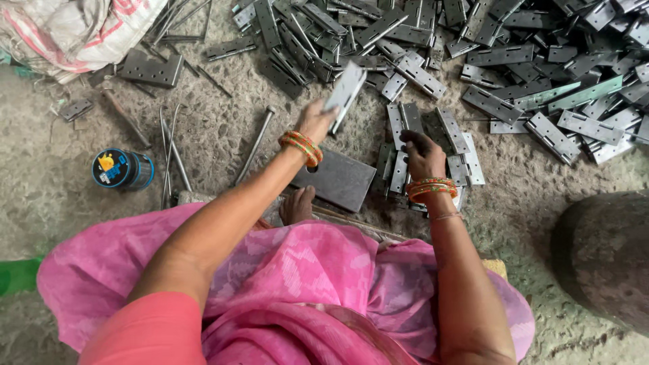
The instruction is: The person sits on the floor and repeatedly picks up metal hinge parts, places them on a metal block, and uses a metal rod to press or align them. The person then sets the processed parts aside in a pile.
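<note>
Item: hinge leaf [345, 94], flat grey metal plate, knuckled along one long edge, tilted and blurred. Location: raised above the floor, far of the dark flat block, held in the left hand [316, 122]. Left grip: fingers closed on the lower end of the leaf; it has hold of this one piece only.

Right hand [422, 155]: lowered onto the small stack of hinges [433, 152] just right of the block. Right grip: fingers curled down onto the stack, touching the top pieces; whether one is actually pinched cannot be told.

Progress, as judged: a modest stack lies sorted close by the person, while the large heap of hinges [514, 54] across the far and right side remains loose and jumbled. Most of the handling appears left to do.

Other stock:
- dark flat block [338, 179], square, one hole near its edge, on the floor between the hands, a bare foot [297, 206] touching its near side.
- long steel rods [255, 145], several, lying left of the block.
- round tin [122, 169], blue lid, far left.
- single large hinge [152, 69], far left, beside a sack [74, 30].
- orange and green bangles on both wrists; pink cloth over the lap.
</note>
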`<state>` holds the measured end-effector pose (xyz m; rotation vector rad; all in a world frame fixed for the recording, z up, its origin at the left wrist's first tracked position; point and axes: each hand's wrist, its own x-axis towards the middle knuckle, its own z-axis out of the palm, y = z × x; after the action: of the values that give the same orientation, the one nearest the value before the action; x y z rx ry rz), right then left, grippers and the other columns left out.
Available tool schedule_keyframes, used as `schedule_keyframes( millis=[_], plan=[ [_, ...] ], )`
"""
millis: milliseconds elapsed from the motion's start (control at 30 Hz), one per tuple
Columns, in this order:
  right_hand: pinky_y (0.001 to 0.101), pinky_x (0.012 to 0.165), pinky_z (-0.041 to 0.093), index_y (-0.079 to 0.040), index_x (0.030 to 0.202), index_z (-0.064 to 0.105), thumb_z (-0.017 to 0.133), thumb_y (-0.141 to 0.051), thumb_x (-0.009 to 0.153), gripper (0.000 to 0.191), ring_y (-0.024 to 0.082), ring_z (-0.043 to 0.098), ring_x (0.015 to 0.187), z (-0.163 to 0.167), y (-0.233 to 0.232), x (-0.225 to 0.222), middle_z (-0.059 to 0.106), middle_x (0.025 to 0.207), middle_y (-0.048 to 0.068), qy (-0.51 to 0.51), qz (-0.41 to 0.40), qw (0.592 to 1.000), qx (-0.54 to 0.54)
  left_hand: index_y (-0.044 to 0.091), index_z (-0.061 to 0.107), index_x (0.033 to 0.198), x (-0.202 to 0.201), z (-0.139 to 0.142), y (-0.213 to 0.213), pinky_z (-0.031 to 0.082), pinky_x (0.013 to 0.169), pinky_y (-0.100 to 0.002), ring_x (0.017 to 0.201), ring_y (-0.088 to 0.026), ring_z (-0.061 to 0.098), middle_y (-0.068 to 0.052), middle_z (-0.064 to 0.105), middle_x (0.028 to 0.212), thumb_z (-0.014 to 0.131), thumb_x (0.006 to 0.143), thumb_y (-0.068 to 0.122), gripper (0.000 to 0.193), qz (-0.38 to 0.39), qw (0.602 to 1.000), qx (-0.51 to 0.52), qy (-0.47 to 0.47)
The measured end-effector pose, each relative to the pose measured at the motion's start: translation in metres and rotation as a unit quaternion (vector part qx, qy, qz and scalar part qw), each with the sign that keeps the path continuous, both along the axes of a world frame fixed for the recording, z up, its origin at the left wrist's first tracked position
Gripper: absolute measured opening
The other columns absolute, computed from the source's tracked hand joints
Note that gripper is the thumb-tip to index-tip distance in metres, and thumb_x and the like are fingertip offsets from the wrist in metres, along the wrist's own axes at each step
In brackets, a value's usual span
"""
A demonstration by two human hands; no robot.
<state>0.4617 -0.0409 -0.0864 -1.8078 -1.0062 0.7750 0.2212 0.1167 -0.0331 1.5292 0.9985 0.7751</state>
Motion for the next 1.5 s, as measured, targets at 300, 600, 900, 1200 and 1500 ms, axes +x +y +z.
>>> schedule_keyframes(
  millis=[300, 600, 900, 1200, 1500],
  plan=[
    [0.0326, 0.078, 0.058, -0.012, 0.123, 0.074, 0.061, -0.011, 0.101, 0.026, 0.018, 0.076, 0.093, 0.002, -0.001, -0.039, 0.079, 0.103, 0.01, -0.02, 0.065, 0.997, -0.045, 0.002, 0.041, 0.137, -0.053, 0.062, -0.019, 0.065, 0.064, -0.033, 0.08, -0.02, 0.078, -0.013, 0.075, 0.097, 0.058, 0.108, 0.007, 0.034, 0.139, 0.861, 0.487, -0.055],
    [0.036, 0.078, 0.062, -0.009, 0.13, 0.067, 0.058, -0.021, 0.101, 0.032, 0.02, 0.074, 0.097, -0.029, -0.01, -0.082, 0.078, 0.112, 0.006, 0.109, 0.145, 0.979, -0.098, -0.002, 0.06, 0.112, -0.09, -0.05, -0.069, 0.058, 0.073, -0.049, 0.084, -0.042, 0.071, -0.027, 0.071, 0.091, 0.073, 0.088, 0.017, 0.033, -0.049, 0.884, 0.115, 0.451],
    [0.0329, 0.078, 0.055, 0.003, 0.131, 0.061, 0.059, -0.043, 0.104, 0.053, 0.018, 0.065, 0.091, -0.009, -0.002, -0.078, 0.073, 0.111, 0.014, 0.198, -0.018, 0.98, -0.005, -0.004, 0.054, 0.126, 0.02, -0.04, -0.134, 0.054, 0.081, -0.052, 0.095, -0.046, 0.068, -0.029, 0.07, 0.103, 0.07, 0.089, 0.02, 0.047, -0.116, 0.944, 0.174, 0.256],
    [0.0282, 0.077, 0.053, -0.001, 0.113, 0.064, 0.047, -0.042, 0.111, 0.044, 0.013, 0.063, 0.087, 0.018, -0.008, -0.088, 0.07, 0.1, 0.006, 0.304, -0.053, 0.929, 0.206, 0.001, 0.057, 0.125, 0.016, 0.0, -0.141, 0.057, 0.085, -0.046, 0.104, -0.042, 0.071, -0.024, 0.071, 0.113, 0.061, 0.103, 0.025, 0.033, -0.036, 0.977, 0.21, -0.007],
    [0.0377, 0.056, 0.044, 0.001, 0.102, 0.059, 0.043, -0.028, 0.113, 0.035, 0.015, 0.054, 0.062, 0.054, -0.021, -0.1, 0.062, 0.073, 0.013, -0.048, -0.13, 0.973, 0.186, -0.002, 0.03, 0.152, 0.01, 0.017, -0.154, 0.053, 0.091, -0.051, 0.107, -0.049, 0.065, -0.033, 0.063, 0.126, 0.056, 0.095, 0.008, 0.064, -0.097, 0.947, 0.302, 0.045]
  ],
)
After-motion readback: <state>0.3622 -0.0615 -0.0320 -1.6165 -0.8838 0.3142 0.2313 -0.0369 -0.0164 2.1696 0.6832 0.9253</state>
